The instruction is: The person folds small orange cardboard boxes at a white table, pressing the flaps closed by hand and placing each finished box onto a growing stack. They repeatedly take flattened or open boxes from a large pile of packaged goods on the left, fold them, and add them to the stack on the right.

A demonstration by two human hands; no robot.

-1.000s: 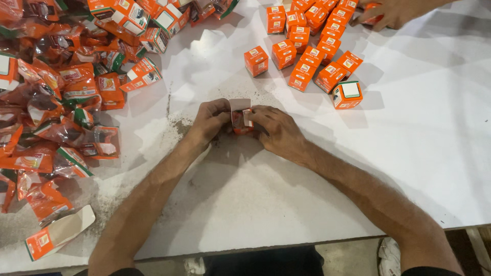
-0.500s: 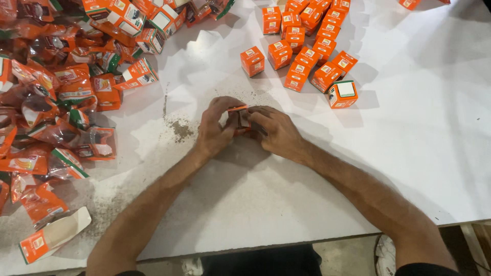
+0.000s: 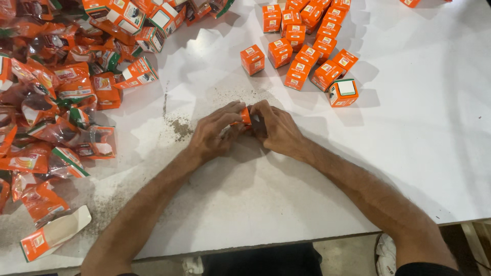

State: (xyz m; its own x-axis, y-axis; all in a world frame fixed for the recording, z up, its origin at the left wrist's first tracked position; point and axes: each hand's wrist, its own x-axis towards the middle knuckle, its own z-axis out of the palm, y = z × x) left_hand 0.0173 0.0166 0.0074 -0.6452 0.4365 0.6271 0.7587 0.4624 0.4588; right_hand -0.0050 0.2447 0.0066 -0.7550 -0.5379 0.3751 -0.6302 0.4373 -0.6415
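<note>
Your left hand [image 3: 215,134] and right hand [image 3: 276,130] meet at the middle of the white table [image 3: 409,153], and both grasp one small orange carton [image 3: 245,116] pinched between the fingertips. The carton sits just beyond your knuckles, toward the far side, equally close to each hand; too little of it shows to tell its long axis.

Count: one carton in hand. About fifteen closed orange cartons [image 3: 307,41] stand grouped far right, with one turned on its side at the near edge. A heap of orange sachets [image 3: 56,112], too many to count, lies left. One open, flattened carton [image 3: 53,236] lies near left. Spilled brown powder [image 3: 180,128] marks the table just left of your left hand.
</note>
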